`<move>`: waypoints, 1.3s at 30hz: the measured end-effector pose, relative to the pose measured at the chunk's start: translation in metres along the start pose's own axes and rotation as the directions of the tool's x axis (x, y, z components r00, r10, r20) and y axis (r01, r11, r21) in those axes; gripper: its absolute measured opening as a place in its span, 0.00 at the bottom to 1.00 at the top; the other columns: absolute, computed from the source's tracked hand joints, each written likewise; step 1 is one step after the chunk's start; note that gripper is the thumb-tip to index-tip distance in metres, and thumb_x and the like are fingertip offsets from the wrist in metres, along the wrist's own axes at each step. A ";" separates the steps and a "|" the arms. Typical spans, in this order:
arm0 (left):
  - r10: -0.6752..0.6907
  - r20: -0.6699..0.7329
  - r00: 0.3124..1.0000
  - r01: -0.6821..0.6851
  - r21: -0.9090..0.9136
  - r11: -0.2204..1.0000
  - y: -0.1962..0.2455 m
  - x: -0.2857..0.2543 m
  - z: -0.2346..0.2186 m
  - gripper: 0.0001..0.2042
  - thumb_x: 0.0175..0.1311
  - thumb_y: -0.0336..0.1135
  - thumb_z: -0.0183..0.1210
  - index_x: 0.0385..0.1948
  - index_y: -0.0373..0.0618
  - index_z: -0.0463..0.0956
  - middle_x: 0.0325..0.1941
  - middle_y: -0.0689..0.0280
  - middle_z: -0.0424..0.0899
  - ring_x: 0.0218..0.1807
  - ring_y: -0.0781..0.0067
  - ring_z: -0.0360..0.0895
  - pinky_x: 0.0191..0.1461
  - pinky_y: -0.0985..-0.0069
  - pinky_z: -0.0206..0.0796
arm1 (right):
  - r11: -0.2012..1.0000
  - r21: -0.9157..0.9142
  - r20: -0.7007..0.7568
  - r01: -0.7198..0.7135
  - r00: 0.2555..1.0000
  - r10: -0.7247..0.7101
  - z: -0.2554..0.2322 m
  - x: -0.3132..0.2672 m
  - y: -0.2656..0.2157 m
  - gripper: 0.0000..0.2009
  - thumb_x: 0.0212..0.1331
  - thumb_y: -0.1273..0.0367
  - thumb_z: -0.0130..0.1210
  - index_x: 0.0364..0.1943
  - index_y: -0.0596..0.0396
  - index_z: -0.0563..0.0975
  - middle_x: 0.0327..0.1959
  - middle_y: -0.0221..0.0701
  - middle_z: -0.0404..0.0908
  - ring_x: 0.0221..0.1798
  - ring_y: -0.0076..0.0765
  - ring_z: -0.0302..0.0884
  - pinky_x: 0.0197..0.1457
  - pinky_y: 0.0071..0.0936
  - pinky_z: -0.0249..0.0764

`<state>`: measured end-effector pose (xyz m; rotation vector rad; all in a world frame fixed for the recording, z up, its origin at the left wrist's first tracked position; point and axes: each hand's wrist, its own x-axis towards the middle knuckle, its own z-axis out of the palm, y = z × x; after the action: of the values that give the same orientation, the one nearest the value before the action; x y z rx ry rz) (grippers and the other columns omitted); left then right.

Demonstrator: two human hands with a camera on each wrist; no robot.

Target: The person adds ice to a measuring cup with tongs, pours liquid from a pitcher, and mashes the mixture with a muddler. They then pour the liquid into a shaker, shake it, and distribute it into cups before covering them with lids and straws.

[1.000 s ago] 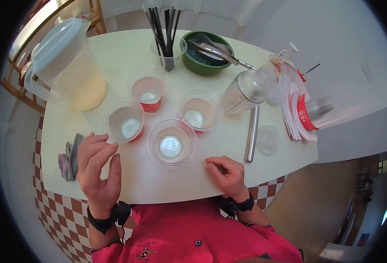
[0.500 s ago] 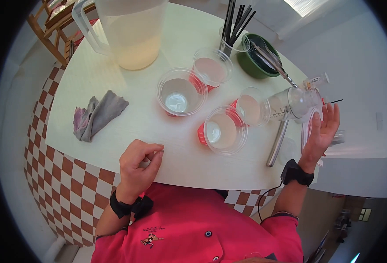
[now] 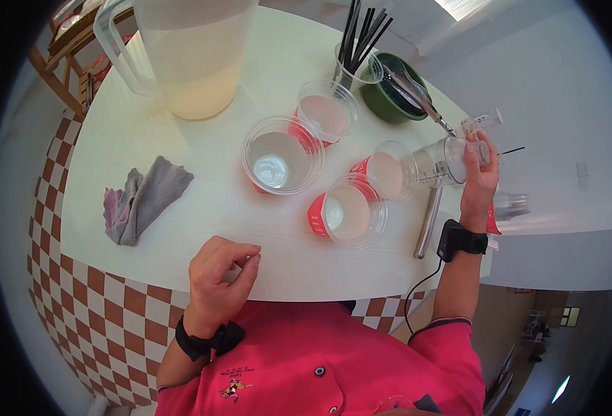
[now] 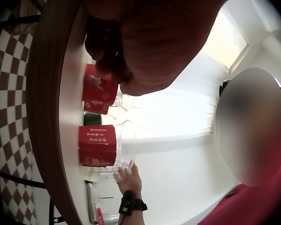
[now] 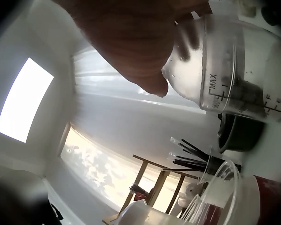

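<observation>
My right hand (image 3: pixel 479 182) has its thumb and fingers around the top of a clear shaker (image 3: pixel 434 164), which stands on the table's right side. In the right wrist view, fingers show through the shaker's clear upper part, above its printed MAX scale. Near the front edge, my left hand (image 3: pixel 221 277) hangs loosely curled with nothing in it. Several clear plastic cups with red sleeves stand between the hands: a front cup (image 3: pixel 351 211), a left cup (image 3: pixel 283 154), a back cup (image 3: pixel 326 114) and one right cup (image 3: pixel 389 173) beside the shaker.
A large pitcher (image 3: pixel 198 69) of pale liquid stands at the back left, with a grey cloth (image 3: pixel 150 197) before it. Black straws (image 3: pixel 365 38) stand in a cup by a green bowl (image 3: pixel 385 100) of utensils. A metal rod (image 3: pixel 428 225) lies near the shaker.
My right hand has moved from the front edge out to the shaker's top and taken hold. My left hand has lowered from beside the left cup. The head view has turned.
</observation>
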<state>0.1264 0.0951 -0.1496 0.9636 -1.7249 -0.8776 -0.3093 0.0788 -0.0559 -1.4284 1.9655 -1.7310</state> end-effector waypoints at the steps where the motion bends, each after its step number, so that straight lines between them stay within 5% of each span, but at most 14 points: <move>1: 0.003 0.002 1.000 -0.003 0.002 1.000 0.000 0.001 0.000 0.10 0.53 0.18 0.68 0.36 0.43 0.84 0.26 0.67 0.82 0.28 0.72 0.77 0.30 0.76 0.68 | 1.000 0.019 -0.001 0.004 1.000 -0.004 -0.001 0.001 0.002 0.21 0.69 0.70 0.62 0.63 0.61 0.73 0.57 0.36 0.81 0.62 0.30 0.76 0.69 0.27 0.69; 9: -0.023 0.032 0.999 0.023 -0.020 1.000 0.002 -0.001 -0.002 0.10 0.55 0.17 0.66 0.37 0.40 0.83 0.28 0.64 0.82 0.28 0.73 0.77 0.31 0.77 0.69 | 0.968 0.242 -0.085 0.064 0.995 -0.044 -0.005 0.014 -0.011 0.16 0.69 0.70 0.62 0.57 0.60 0.76 0.54 0.34 0.83 0.59 0.28 0.79 0.66 0.26 0.71; 15: -0.053 0.044 0.998 0.054 -0.022 0.998 0.003 -0.003 -0.002 0.09 0.56 0.17 0.65 0.37 0.39 0.83 0.30 0.63 0.80 0.28 0.73 0.76 0.33 0.77 0.68 | 0.973 0.202 -0.262 0.113 0.963 -0.058 -0.016 0.014 -0.043 0.21 0.72 0.63 0.60 0.63 0.58 0.70 0.51 0.35 0.84 0.57 0.30 0.80 0.64 0.25 0.71; 18: -0.062 0.043 0.997 0.064 -0.031 0.997 0.003 -0.004 -0.002 0.08 0.57 0.16 0.64 0.37 0.38 0.82 0.31 0.62 0.80 0.29 0.72 0.76 0.34 0.77 0.68 | 0.970 0.219 -0.367 0.103 0.930 -0.016 -0.035 0.001 -0.049 0.21 0.73 0.60 0.57 0.62 0.58 0.70 0.48 0.38 0.85 0.52 0.31 0.82 0.58 0.26 0.74; 21: -0.078 0.038 0.996 0.080 -0.038 0.996 0.001 -0.006 -0.003 0.09 0.57 0.15 0.63 0.37 0.37 0.82 0.31 0.62 0.80 0.29 0.72 0.77 0.34 0.77 0.69 | 0.929 0.365 -0.302 0.051 0.951 0.067 -0.068 -0.031 -0.027 0.19 0.73 0.61 0.56 0.60 0.58 0.70 0.43 0.38 0.85 0.42 0.30 0.83 0.50 0.26 0.77; 26: -0.172 0.130 0.977 0.179 -0.047 0.983 -0.004 -0.013 -0.009 0.06 0.65 0.18 0.59 0.40 0.35 0.80 0.37 0.65 0.80 0.41 0.74 0.77 0.47 0.78 0.69 | 0.964 0.127 -0.173 -0.236 0.951 0.255 -0.079 -0.094 0.005 0.17 0.72 0.62 0.57 0.57 0.58 0.73 0.37 0.34 0.84 0.32 0.24 0.80 0.38 0.22 0.77; 31: -0.157 0.170 0.973 0.155 0.023 0.988 -0.006 -0.013 -0.011 0.05 0.68 0.20 0.58 0.41 0.35 0.80 0.39 0.65 0.80 0.41 0.76 0.76 0.48 0.78 0.68 | 0.904 -0.006 -0.032 -0.427 0.904 0.427 -0.084 -0.118 0.008 0.15 0.70 0.61 0.59 0.51 0.58 0.77 0.31 0.30 0.82 0.29 0.20 0.77 0.32 0.21 0.72; 34: -0.169 0.131 0.977 0.167 0.029 0.986 -0.008 -0.014 -0.008 0.04 0.67 0.21 0.59 0.41 0.35 0.80 0.38 0.65 0.80 0.39 0.76 0.75 0.46 0.78 0.68 | 0.858 -0.340 -0.055 -0.385 0.919 0.391 -0.073 -0.113 -0.006 0.18 0.66 0.58 0.63 0.50 0.58 0.76 0.27 0.32 0.80 0.27 0.25 0.77 0.31 0.26 0.72; 39: -0.200 0.072 0.977 0.198 0.035 0.980 -0.008 -0.014 -0.004 0.04 0.66 0.21 0.61 0.39 0.35 0.80 0.35 0.64 0.81 0.37 0.73 0.75 0.44 0.78 0.68 | 0.747 -0.633 0.033 -0.204 0.957 0.289 -0.072 -0.094 0.009 0.23 0.58 0.56 0.68 0.49 0.56 0.77 0.27 0.34 0.80 0.29 0.38 0.79 0.34 0.33 0.73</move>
<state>0.1354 0.1040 -0.1610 1.1498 -1.7278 -1.0327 -0.3115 0.1946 -0.0826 -1.2962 2.6473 -0.8647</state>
